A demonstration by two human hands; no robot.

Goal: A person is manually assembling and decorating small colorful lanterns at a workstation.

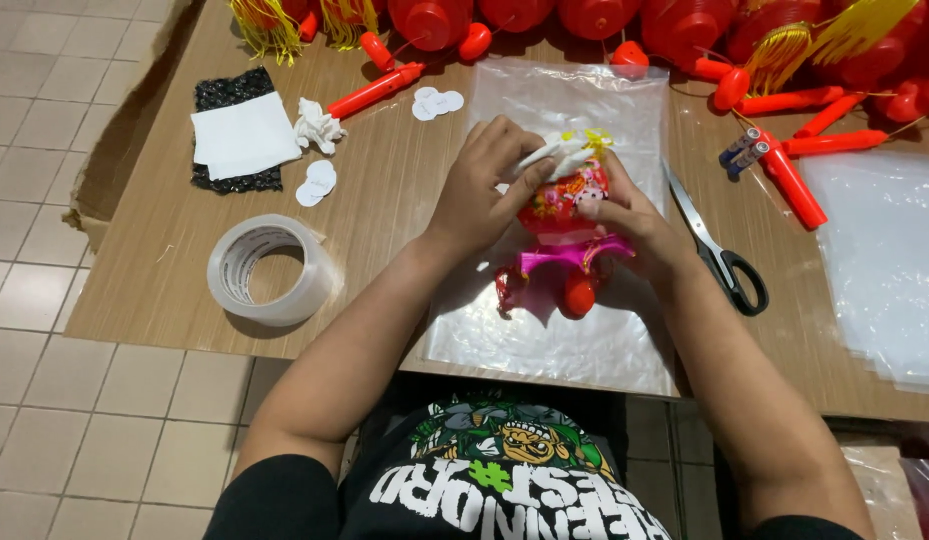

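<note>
From the head camera, both hands are on a small red toy lantern [563,205] with flowers on it. The lantern is over a clear plastic bag [545,330] that lies flat on the brown tabletop [385,210]. The left hand [482,190] is curled around the left side of the lantern, and its fingers pinch a white bit at the top. The right hand [625,215] grips the right side of the lantern. A pink part and a red knob stick out under the lantern. Black-handled scissors [715,250] lie just to the right of the lantern. A roll of clear tape [270,268] sits well to the left of the lantern. More red lanterns [595,15] with yellow tassels lie behind the lantern, at the far edge of the tabletop.
</note>
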